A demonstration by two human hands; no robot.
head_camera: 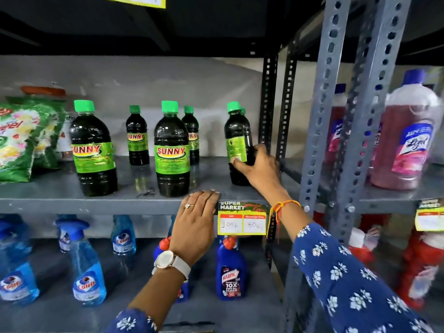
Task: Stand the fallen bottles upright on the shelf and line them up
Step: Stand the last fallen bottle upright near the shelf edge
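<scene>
Several dark bottles with green caps and green "Sunny" labels stand upright on the grey metal shelf (60,195). Two big ones are at the front: one on the left (93,150) and one in the middle (171,150). Two smaller ones (137,137) (191,133) stand further back. My right hand (258,168) grips the rightmost bottle (236,133) low on its body; it stands upright near the shelf post, label turned sideways. Behind it peeks another green cap. My left hand (194,219) lies flat on the shelf's front edge, holding nothing.
Green detergent pouches (21,138) lean at the shelf's left end. A perforated steel post (322,104) bounds the right side, with pink Lizol bottles (408,138) beyond. A price tag (242,218) hangs on the edge. Blue spray bottles (87,267) and a Harpic bottle (230,270) fill the shelf below.
</scene>
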